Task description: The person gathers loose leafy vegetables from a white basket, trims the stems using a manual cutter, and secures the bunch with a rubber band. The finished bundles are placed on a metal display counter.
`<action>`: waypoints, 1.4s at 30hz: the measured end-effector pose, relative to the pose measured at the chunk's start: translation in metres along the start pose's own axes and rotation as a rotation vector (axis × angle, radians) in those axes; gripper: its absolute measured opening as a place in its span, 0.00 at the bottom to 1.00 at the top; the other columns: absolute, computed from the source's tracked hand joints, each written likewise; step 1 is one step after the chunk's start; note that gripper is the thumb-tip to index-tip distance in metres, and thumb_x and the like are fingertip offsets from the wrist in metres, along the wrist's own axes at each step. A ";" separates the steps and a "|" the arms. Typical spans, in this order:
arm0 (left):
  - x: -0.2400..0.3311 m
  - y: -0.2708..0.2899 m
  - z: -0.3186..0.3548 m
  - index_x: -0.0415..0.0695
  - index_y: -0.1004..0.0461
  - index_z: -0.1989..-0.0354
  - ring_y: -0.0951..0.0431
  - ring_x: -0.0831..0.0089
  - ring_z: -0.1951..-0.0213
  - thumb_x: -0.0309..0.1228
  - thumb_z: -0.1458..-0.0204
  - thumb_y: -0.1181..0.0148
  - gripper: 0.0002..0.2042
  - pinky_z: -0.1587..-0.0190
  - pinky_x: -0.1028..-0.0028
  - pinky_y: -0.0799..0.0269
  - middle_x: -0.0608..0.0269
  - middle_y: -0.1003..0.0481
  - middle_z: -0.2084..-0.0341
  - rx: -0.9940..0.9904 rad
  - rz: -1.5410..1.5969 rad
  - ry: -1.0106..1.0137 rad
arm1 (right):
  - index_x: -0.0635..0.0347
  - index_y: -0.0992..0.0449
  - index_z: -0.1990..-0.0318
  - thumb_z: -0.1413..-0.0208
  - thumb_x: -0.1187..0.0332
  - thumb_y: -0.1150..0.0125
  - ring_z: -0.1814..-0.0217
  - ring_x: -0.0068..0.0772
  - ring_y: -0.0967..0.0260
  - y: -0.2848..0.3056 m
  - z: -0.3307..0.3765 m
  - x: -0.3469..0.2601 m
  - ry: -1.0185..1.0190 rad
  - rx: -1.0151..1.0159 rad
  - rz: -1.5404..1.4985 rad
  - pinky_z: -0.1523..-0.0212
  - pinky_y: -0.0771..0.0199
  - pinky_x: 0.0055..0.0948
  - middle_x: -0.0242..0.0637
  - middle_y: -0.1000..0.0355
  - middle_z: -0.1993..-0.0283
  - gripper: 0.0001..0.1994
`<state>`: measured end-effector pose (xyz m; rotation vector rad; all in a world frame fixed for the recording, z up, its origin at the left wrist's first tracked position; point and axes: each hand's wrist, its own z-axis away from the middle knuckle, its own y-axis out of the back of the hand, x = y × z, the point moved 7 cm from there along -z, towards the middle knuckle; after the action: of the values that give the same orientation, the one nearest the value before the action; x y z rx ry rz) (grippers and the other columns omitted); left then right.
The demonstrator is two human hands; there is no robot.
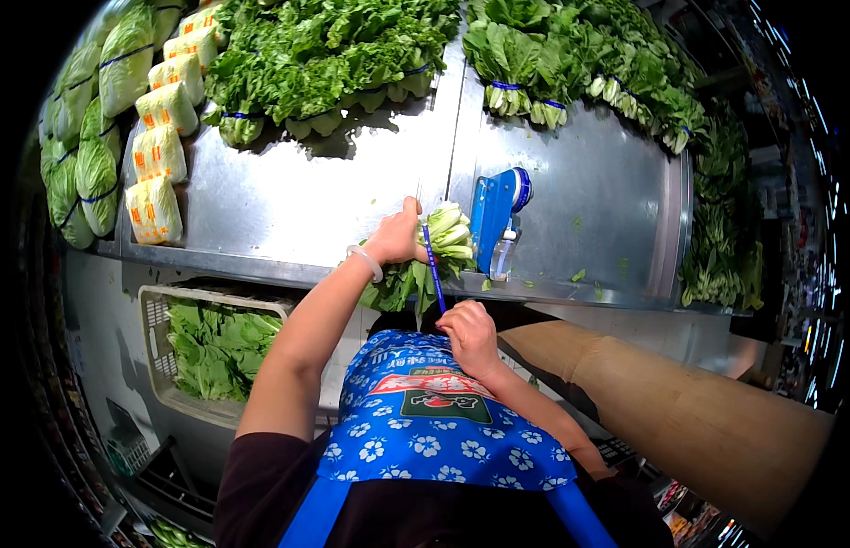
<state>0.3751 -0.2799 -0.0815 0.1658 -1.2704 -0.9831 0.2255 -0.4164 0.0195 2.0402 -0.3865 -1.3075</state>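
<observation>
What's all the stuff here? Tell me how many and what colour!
Leafy bunch: one, green and white, table's edge
Tape strip: one, purple-blue, at the bunch
Tape dispenser: one, blue, right of the bunch
Metal table: one, silver, middle
Lettuce: many, green, back of the table
Tied greens: many, green and white, back right
Cabbages: several, pale green, far left
Wrapped packs: about six, pale yellow, beside the cabbages
Crate: one, beige, lower left, holding green leaves
Big unclear thing: one, tan, lower right
Apron: one, blue, white-flowered, bottom middle
Bracelet: one, whitish, left of the bunch
Left hand: one, bare, holding the bunch
Right hand: one, bare, pinching the tape
</observation>
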 end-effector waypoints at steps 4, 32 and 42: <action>0.003 0.002 -0.005 0.40 0.46 0.50 0.25 0.37 0.58 0.40 0.72 0.21 0.43 0.54 0.55 0.30 0.36 0.25 0.65 -0.036 0.002 -0.014 | 0.61 0.26 0.72 0.58 0.78 0.36 0.62 0.43 0.31 -0.014 0.011 0.028 -0.058 -0.013 0.003 0.60 0.31 0.38 0.38 0.28 0.70 0.05; 0.028 0.073 0.020 0.39 0.43 0.35 0.29 0.67 0.45 0.30 0.68 0.22 0.48 0.40 0.69 0.34 0.58 0.31 0.45 -0.272 1.047 -0.115 | 0.55 0.26 0.70 0.55 0.76 0.42 0.56 0.35 0.30 0.076 -0.076 -0.006 0.189 0.038 -0.054 0.55 0.28 0.33 0.29 0.26 0.63 0.04; 0.099 0.091 0.035 0.46 0.44 0.32 0.33 0.61 0.39 0.33 0.42 0.41 0.30 0.35 0.60 0.36 0.55 0.37 0.37 -0.418 1.877 -0.147 | 0.50 0.24 0.69 0.55 0.70 0.37 0.52 0.42 0.27 0.178 -0.125 -0.083 0.496 -0.100 0.013 0.58 0.30 0.35 0.33 0.25 0.56 0.05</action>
<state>0.3899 -0.2794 0.0564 -1.2427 -0.7687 0.4335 0.3177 -0.4509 0.2309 2.1792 -0.1040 -0.7545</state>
